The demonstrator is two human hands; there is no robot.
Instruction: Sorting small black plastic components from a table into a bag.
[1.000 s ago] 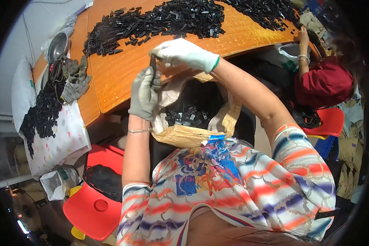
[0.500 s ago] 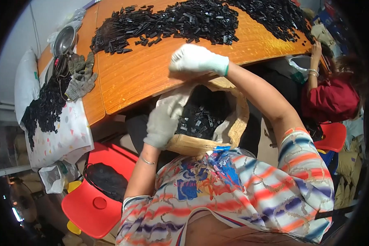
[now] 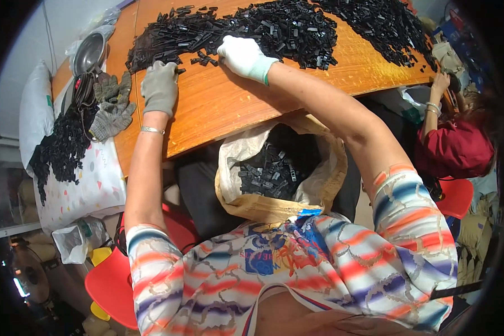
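Note:
My left hand [image 3: 160, 88], in a grey glove, is at the near left edge of a heap of small black plastic pieces [image 3: 285, 33] on the orange wooden table. Its fingers are bent together; a black piece shows beside the fingertips, but the grip is hidden. In a white glove, my right hand [image 3: 244, 58] touches the heap's near edge farther right. Those fingers are curled in, and whatever they hold cannot be made out. Below the table edge, at my lap, a tan sack [image 3: 225, 182] with its rim rolled back holds more black pieces [image 3: 271, 171].
Left on the table lie patterned grey gloves [image 3: 112, 106] and a metal bowl [image 3: 88, 51]. Black pieces [image 3: 64, 148] cover part of a white sheet. A co-worker in a dark red top [image 3: 456, 137] sits right, near another black heap [image 3: 381, 31]. A red chair [image 3: 109, 283] stands lower left.
Both hands have moved away from the sack to the heap's near edge: my left hand up and left, my right hand up and slightly left. The sack's opening is now uncovered.

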